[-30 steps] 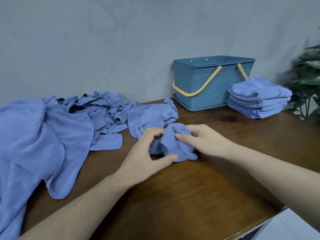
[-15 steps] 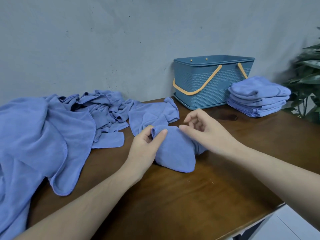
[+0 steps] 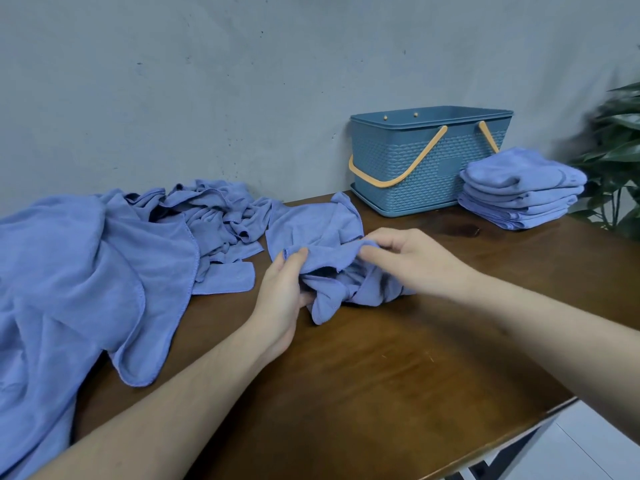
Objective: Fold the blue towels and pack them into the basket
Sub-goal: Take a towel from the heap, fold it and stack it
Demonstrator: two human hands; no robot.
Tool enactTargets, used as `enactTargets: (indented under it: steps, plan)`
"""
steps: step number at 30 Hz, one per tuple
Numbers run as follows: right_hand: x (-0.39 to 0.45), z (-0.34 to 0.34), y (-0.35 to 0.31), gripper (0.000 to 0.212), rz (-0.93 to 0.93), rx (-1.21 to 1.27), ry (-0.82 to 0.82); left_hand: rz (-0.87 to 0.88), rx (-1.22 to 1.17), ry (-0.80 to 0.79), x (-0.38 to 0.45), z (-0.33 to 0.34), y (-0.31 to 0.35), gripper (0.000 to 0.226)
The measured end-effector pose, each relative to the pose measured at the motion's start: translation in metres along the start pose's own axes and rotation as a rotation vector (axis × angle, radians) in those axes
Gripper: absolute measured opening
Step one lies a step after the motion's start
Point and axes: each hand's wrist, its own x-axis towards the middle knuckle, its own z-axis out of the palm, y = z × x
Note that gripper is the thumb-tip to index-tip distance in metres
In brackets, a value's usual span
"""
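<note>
Both hands, left hand (image 3: 282, 292) and right hand (image 3: 412, 261), pinch a crumpled, unfolded blue towel (image 3: 332, 271).

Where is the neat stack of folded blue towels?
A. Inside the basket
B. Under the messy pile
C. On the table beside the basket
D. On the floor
C: the folded towels sit stacked on the table, right next to the basket, not inside it.
</note>
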Motion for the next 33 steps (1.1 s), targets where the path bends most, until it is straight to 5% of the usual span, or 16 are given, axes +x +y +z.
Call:
enactTargets:
  steps: [10, 15, 23, 29, 33]
  plan:
    - [0.010, -0.019, -0.037, 0.037, 0.322, 0.450, -0.025, 0.290, 0.198, -0.177, -0.013, 0.007, 0.004, 0.040]
    - [0.018, -0.024, -0.039, 0.038, 0.293, 0.147, 0.046, 0.318, 0.262, -0.165, -0.017, 0.014, 0.008, 0.012]
    - [0.015, -0.036, -0.024, 0.045, 0.147, -0.106, -0.038, 0.101, 0.094, -0.121, -0.010, 0.016, 0.015, 0.021]
    - [0.002, -0.047, 0.003, 0.012, 0.247, -0.301, -0.187, 0.099, -0.082, 0.006, -0.003, 0.008, 0.026, 0.043]
    - [-0.003, -0.056, 0.010, 0.012, 0.353, -0.109, -0.059, 0.085, -0.047, 0.087, 0.002, 0.002, 0.026, 0.018]
